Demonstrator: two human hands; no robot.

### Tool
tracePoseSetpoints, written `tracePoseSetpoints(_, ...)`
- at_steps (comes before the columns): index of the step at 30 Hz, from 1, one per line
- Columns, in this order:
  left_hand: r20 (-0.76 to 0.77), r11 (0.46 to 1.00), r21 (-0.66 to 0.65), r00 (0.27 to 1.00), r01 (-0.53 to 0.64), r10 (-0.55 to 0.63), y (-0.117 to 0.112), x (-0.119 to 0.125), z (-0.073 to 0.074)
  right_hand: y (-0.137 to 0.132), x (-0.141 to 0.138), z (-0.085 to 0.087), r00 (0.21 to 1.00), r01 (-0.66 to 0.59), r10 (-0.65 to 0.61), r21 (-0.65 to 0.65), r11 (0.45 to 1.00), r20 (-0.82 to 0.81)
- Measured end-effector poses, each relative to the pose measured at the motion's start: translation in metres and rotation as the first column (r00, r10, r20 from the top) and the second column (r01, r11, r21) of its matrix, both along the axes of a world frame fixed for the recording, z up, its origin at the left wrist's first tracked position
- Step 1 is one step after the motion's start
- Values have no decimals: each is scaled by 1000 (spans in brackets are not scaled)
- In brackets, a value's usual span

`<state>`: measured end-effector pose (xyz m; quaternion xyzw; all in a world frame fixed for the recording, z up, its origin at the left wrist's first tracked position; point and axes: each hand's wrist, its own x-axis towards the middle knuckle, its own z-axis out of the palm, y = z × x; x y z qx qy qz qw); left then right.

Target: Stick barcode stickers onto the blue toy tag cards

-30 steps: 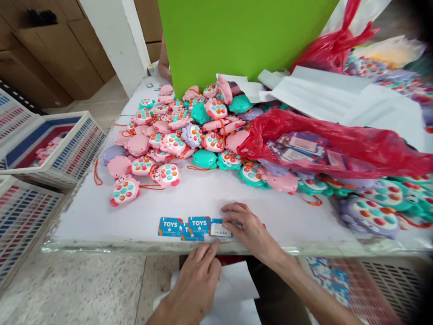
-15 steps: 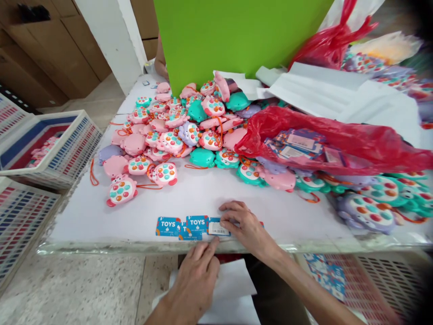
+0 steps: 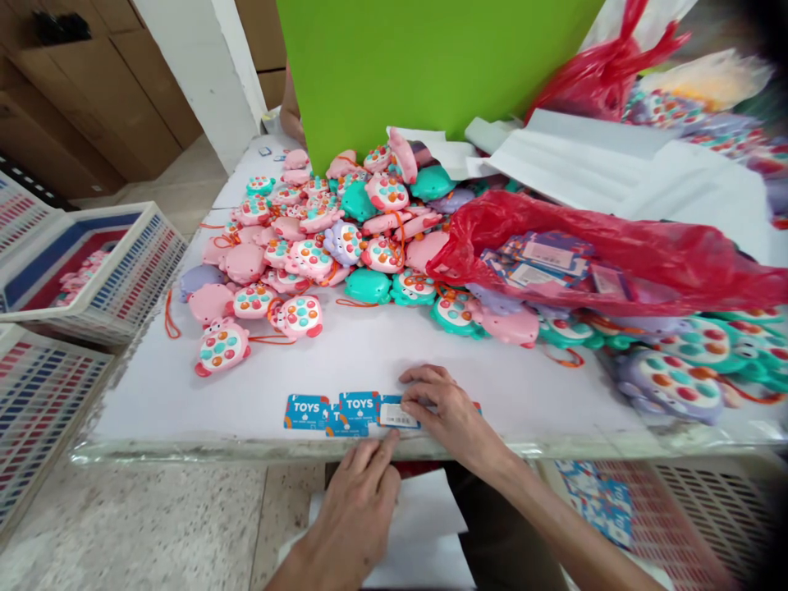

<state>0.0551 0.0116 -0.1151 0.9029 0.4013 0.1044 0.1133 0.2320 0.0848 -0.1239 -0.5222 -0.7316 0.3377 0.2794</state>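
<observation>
Several blue "TOYS" cards (image 3: 345,413) lie in an overlapping row near the front edge of the white table (image 3: 258,394). My right hand (image 3: 446,410) rests on the right end of the row, fingers curled over a card with a white label (image 3: 399,415). My left hand (image 3: 363,501) sits just below the table edge, fingers together and stretched up toward the cards, fingertips touching the edge. A big heap of pink, teal and purple animal-shaped toys (image 3: 326,238) with coloured buttons covers the table's middle and back.
A red plastic bag (image 3: 616,254) holding more cards lies at the right over more toys. A green board (image 3: 424,66) stands at the back beside white sheets (image 3: 591,164). Plastic crates (image 3: 92,263) stand at the left, and a red basket (image 3: 665,525) under the table.
</observation>
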Motion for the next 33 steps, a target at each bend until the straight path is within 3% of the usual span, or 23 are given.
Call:
tracePoseSetpoints(22,-37,1000,18,999,-4,5,1,1,0,-1,-1,2,1000,16,-16,-14,1000,-12)
tracePoseSetpoints(33,-155,998,64,988,-3,13,2,10,-5,-1,-3,2,999,14,-14,10,1000,35)
